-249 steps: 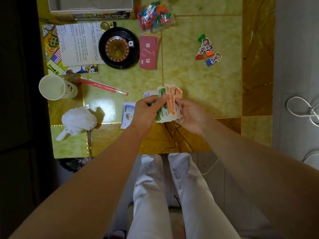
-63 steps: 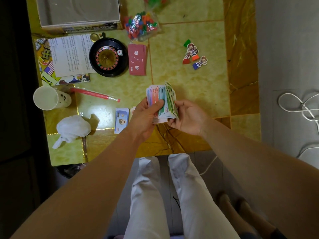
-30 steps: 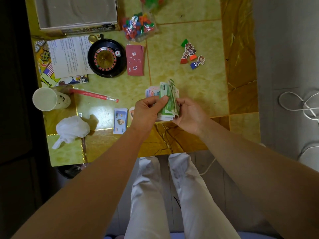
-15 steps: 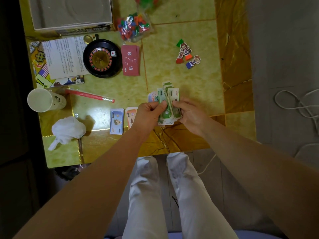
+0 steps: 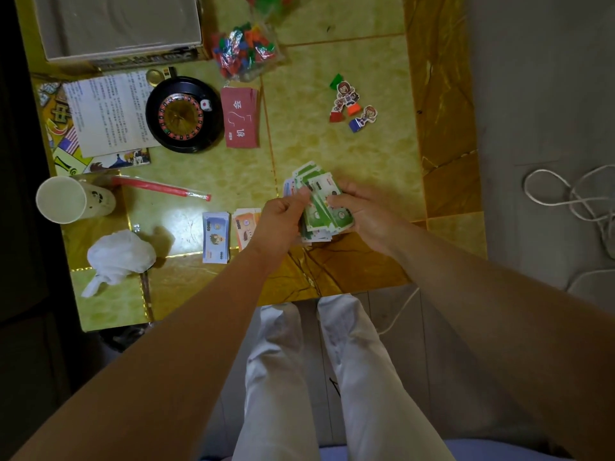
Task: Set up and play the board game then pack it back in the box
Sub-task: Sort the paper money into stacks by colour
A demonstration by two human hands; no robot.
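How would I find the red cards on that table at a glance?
Start at the grey box on the table, far left. In front of it sits a black roulette wheel; the red cards lie just right of it. Only they are plain red with white writing.

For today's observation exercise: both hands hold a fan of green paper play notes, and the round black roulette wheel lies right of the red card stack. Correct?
One slip: the head view shows the round black roulette wheel left of the red card stack, not right. The left hand and the right hand do hold the green paper play notes.
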